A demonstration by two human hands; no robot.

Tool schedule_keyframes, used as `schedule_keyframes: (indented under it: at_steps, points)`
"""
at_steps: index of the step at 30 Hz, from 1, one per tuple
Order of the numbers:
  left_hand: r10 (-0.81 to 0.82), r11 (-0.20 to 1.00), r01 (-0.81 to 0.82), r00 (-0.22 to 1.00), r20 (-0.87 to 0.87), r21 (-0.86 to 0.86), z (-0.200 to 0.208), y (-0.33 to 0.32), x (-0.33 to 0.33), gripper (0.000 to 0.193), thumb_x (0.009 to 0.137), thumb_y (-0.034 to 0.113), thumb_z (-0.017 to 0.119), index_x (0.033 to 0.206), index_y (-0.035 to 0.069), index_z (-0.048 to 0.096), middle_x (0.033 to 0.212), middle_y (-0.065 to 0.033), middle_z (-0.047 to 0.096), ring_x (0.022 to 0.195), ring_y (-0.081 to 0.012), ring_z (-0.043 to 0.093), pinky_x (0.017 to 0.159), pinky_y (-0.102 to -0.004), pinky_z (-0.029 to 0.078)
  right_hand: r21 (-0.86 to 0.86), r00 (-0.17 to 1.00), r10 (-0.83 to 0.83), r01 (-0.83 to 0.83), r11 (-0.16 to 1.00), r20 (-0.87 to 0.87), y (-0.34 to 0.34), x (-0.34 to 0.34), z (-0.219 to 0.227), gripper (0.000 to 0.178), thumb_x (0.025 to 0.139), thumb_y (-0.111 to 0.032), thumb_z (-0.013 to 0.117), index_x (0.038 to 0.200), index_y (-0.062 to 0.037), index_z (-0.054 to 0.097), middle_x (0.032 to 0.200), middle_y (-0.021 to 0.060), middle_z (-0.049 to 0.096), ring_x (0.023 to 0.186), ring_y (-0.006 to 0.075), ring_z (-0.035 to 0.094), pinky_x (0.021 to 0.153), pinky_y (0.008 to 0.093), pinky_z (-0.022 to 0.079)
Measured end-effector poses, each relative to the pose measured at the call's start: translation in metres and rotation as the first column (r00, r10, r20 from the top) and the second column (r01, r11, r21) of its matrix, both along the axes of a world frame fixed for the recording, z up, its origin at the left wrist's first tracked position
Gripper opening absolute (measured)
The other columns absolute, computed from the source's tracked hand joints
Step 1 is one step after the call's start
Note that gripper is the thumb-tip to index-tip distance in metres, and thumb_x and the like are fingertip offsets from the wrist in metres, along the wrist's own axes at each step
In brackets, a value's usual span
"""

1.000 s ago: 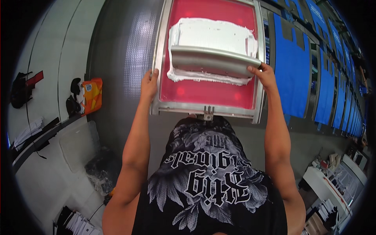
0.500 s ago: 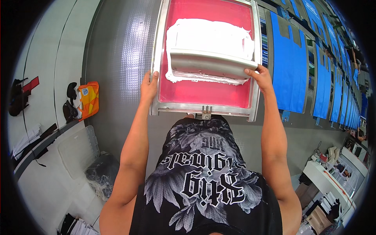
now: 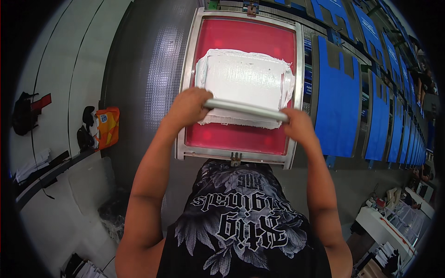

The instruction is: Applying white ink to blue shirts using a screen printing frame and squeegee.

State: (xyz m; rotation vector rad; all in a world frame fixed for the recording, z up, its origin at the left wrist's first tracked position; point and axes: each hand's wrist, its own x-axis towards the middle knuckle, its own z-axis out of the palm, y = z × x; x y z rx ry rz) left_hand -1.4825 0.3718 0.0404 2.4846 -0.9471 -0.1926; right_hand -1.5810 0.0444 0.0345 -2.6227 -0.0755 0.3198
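A screen-printing frame [image 3: 299, 46] of bare metal lies before me, its red mesh [image 3: 250, 33] stretched inside. White ink [image 3: 243, 76] covers a rough rectangle in the middle of the mesh. Across the near part of the ink runs a metal squeegee [image 3: 245, 109], slightly slanted, with its right end nearer me. My left hand [image 3: 190, 106] is closed around its left end, by the frame's left rail. My right hand [image 3: 299, 124] is closed on the other end, above the right side of the mesh. The squeegee's lower edge is hard to make out.
A metal clamp [image 3: 236, 159] sits at the frame's near edge and another clamp [image 3: 251, 7] at its far edge. Blue fabric pieces [image 3: 338, 102] lie on a long row of boards to the right. An orange item [image 3: 108, 127] is on the left; a white table [image 3: 384, 231] stands lower right.
My left hand has left the frame's side rail and now grips the squeegee. My right hand still holds the squeegee's right end. The frame appears lower in view, its far edge now showing.
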Motion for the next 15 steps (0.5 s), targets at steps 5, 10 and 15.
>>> schedule_keyframes:
  at_steps: [5,10,15]
  points:
    - [0.135,0.991,-0.131,0.971,0.197,-0.031,-0.050,-0.018,0.071,0.024,0.068,0.008,0.064,0.091,0.005,0.057,0.094,-0.0132,0.062,0.090,-0.0327,0.058,0.079,-0.0426,0.046,-0.221,0.923,0.086,-0.001,0.975,0.375,-0.008,0.088,-0.046,0.031,0.068,-0.003,0.058,0.099,-0.0075,0.061,0.091,0.0114,0.064,0.090,0.0311,0.059,0.090,0.0465,0.043]
    - [0.127,0.988,-0.145,0.960,0.248,0.056,-0.108,-0.019,0.034,0.041,0.066,0.007,0.065,0.106,0.006,0.055,0.101,-0.0117,0.059,0.098,-0.0296,0.054,0.088,-0.0410,0.042,-0.356,0.952,0.127,-0.020,0.934,0.280,0.005,0.060,-0.101,0.031,0.072,-0.001,0.055,0.103,-0.0075,0.055,0.098,0.0102,0.057,0.098,0.0286,0.054,0.096,0.0518,0.036]
    - [0.173,0.979,-0.176,0.984,0.032,0.102,-0.053,0.009,-0.043,0.049,0.056,0.005,0.072,0.104,0.006,0.059,0.099,-0.0100,0.060,0.097,-0.0295,0.055,0.086,-0.0409,0.042,-0.100,0.972,0.116,-0.097,0.990,0.204,0.009,-0.012,-0.034,0.042,0.059,0.003,0.059,0.099,-0.0058,0.059,0.090,0.0118,0.060,0.091,0.0308,0.056,0.093,0.0460,0.038]
